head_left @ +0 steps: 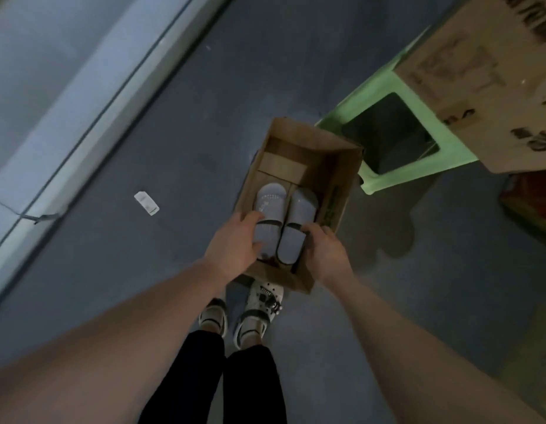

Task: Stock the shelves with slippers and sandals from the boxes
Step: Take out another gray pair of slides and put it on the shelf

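Observation:
An open cardboard box (342, 179) stands on the floor right in front of my feet. Inside it lies a pair of pale grey slippers (299, 215), side by side, toes pointing away from me. My left hand (238, 243) reaches into the box and curls its thumb and fingers round the left slipper's strap. My right hand (323, 249) grips the right slipper at its near outer edge, beside the box wall. The far half of the box shows bare cardboard.
A light green plastic stool (384, 84) stands just beyond the box on the right, with a large printed carton (491, 75) resting on it. A small white label (147, 203) lies on the grey floor. A pale shelf base edge (91, 117) runs along the left.

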`<state>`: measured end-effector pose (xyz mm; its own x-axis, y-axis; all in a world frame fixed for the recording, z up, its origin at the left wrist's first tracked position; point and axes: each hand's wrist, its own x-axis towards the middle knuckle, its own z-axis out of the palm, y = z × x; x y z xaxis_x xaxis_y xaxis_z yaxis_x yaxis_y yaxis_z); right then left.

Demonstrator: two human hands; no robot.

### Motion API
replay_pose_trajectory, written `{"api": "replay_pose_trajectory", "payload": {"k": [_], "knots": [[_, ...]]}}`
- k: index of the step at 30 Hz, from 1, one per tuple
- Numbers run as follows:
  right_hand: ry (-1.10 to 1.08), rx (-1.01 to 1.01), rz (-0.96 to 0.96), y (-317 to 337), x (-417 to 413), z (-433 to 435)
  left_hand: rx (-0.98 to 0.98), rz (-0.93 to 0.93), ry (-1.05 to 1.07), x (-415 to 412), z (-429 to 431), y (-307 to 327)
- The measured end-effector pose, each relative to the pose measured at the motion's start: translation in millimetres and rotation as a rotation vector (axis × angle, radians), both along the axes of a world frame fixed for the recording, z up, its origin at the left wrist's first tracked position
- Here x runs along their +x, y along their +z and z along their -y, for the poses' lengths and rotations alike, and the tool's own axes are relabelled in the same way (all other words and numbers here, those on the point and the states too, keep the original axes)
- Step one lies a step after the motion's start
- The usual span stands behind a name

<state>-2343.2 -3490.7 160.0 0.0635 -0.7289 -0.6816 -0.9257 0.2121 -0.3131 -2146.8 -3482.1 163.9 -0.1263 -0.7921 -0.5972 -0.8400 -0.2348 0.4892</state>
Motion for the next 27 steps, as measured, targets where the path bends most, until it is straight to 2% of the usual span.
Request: {"api": "replay_pose_trajectory", "payload": {"k": [4,11,16,21,27], "knots": [[0.000,0.031,-0.013,-60.4,-6.0,18.4,0.052,0.033,-0.009,-7.8,9.0,-65.3],[-0.048,0.050,-0.076,-154.7,-2.6,40.2,0.033,0.027,-0.052,-19.3,23.9,-166.8],[-0.068,0.029,-0.086,-208.6,-1.1,43.3,-0.018,-0.009,-0.115,-25.6,33.6,-223.0],[-0.053,0.022,-0.115,-256.6,-4.2,52.7,0.040,0.019,-0.144,-34.2,46.9,-274.3],[-0.032,0.045,-0.128,-291.6,-7.9,65.7,0.071,0.108,-0.316,-39.9,64.2,-311.2]]}}
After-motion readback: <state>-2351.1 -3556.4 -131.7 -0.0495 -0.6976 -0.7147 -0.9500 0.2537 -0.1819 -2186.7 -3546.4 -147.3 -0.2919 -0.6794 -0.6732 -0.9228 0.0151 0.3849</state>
